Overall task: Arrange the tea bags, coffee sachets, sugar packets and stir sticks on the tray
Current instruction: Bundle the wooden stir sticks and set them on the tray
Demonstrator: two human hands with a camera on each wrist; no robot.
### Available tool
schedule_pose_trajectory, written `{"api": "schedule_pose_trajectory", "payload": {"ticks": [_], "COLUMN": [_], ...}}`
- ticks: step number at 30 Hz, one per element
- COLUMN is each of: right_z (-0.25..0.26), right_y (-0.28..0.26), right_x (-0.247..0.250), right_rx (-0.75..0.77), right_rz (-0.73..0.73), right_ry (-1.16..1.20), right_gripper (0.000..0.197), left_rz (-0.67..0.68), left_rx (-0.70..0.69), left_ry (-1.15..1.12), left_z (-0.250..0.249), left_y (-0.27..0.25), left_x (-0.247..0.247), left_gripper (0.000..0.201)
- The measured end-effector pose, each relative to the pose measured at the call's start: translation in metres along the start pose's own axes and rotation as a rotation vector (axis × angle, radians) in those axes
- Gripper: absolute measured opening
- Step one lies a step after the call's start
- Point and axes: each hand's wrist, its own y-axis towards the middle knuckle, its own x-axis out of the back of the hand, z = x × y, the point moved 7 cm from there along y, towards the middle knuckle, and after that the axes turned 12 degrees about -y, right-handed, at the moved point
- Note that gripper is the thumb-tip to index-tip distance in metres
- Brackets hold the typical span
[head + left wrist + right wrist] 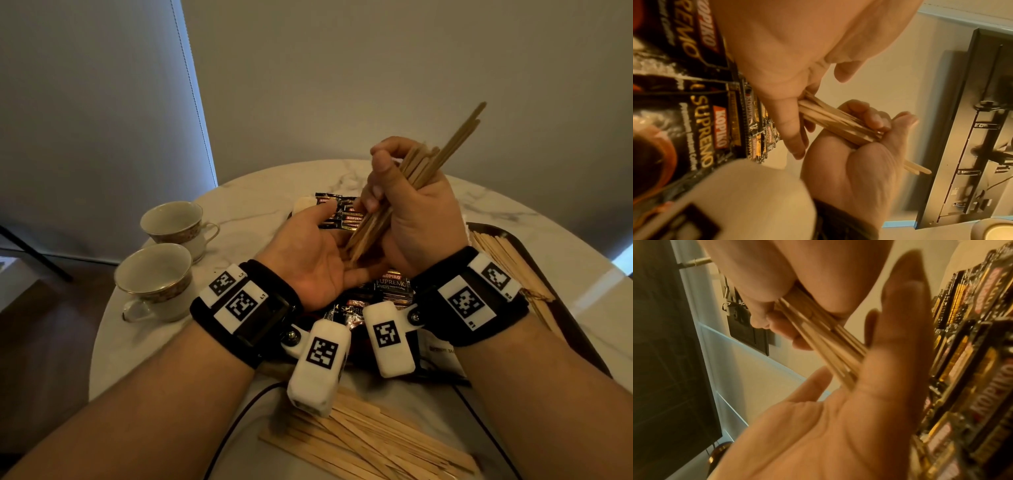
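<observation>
My right hand (394, 202) grips a bundle of wooden stir sticks (431, 161) tilted up to the right, above the tray (579, 329). The bundle's lower ends rest against the palm of my left hand (315, 246), which lies palm up with relaxed fingers. In the left wrist view the bundle (838, 123) runs from the left hand (787, 48) into the right fist (859, 162). The right wrist view shows the sticks (822, 340) meeting the open left palm (838, 418). Black coffee sachets (342, 214) lie on the tray beneath the hands. More stir sticks (507, 263) lie on the tray's right side.
A heap of loose stir sticks (370, 442) lies on the marble table near the front edge. Two teacups (174, 222) (154, 281) stand at the left. A white packet (303, 204) sits at the tray's far left. A black cable (239, 411) crosses the front.
</observation>
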Motion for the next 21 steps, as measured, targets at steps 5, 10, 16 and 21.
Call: {"api": "schedule_pose_trajectory", "payload": {"ticks": [5,10,16,21], "right_z": [-0.007,-0.017,-0.008,-0.012], "right_y": [-0.003,-0.007,-0.008,-0.024], "right_x": [-0.004,-0.014,-0.012,-0.025], "right_rx": [-0.015,-0.138,-0.255,-0.422], "right_rz": [0.088,0.230,0.225,0.515], "right_ry": [-0.123,-0.158,-0.094,-0.278], "right_gripper": [0.004,0.027,0.040,0.032], "left_rz": [0.018,0.019,0.072,0.222], "left_rx": [-0.022,-0.039,-0.069,-0.328], "left_ry": [-0.016,-0.018,0.217,0.334], "left_z": [-0.002,-0.005,-0.013,-0.038], "left_y": [-0.002,0.001,-0.004,-0.019], "left_x": [-0.001,0.002,-0.002,-0.019], "left_gripper": [0.070,0.064,0.075,0.072]}}
